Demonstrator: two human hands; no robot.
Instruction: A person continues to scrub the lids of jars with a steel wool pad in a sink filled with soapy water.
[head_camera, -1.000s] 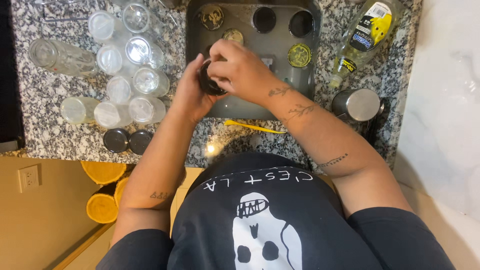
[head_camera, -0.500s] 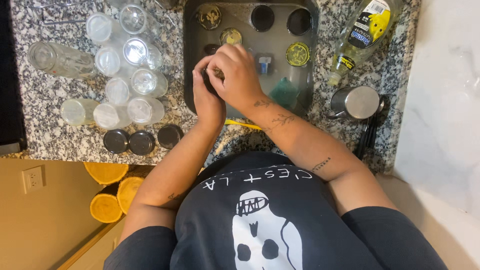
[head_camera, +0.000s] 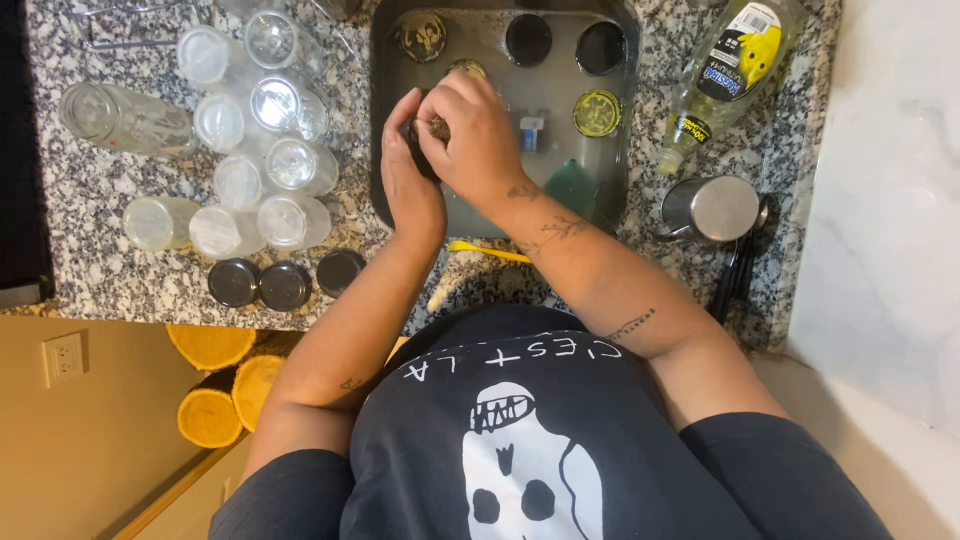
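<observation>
Fingers hiding a dark lid

A small round dark lid is clasped between the left hand and the right hand, over the water-filled sink. It is mostly hidden by the fingers, so only a dark edge and a brownish patch show. It sits near the sink's left wall.
</observation>
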